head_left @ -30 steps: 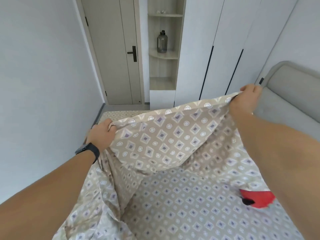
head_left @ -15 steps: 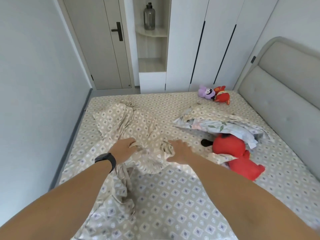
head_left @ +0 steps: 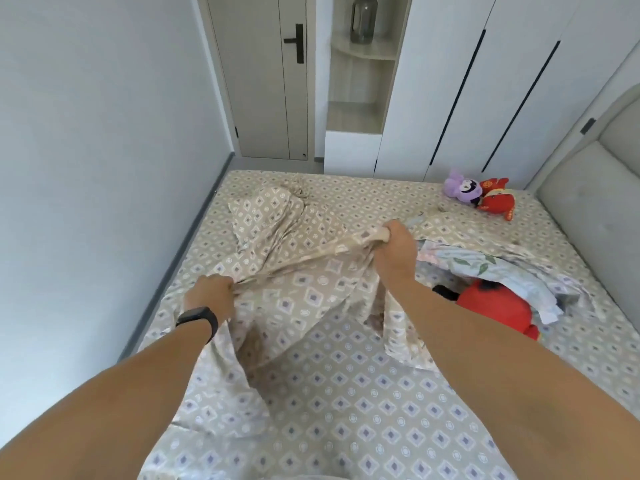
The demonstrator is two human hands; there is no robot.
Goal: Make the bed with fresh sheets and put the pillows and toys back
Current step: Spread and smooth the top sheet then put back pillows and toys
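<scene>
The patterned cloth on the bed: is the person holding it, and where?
Yes. Both hands grip the beige patterned cover along one bunched edge: the left hand at the nearer end, the right hand farther along, lifting it off the bed.

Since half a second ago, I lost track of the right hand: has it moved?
Yes. The right hand has lifted off the bed and gone farther toward the wardrobe, now gripping the loose beige sheet.

A moment ago both hands lay flat on the sheet [head_left: 304, 289]. Now the left hand [head_left: 209, 299] and right hand [head_left: 394, 252] have grabbed its edge and lifted it up off the bed [head_left: 346, 393].
</scene>
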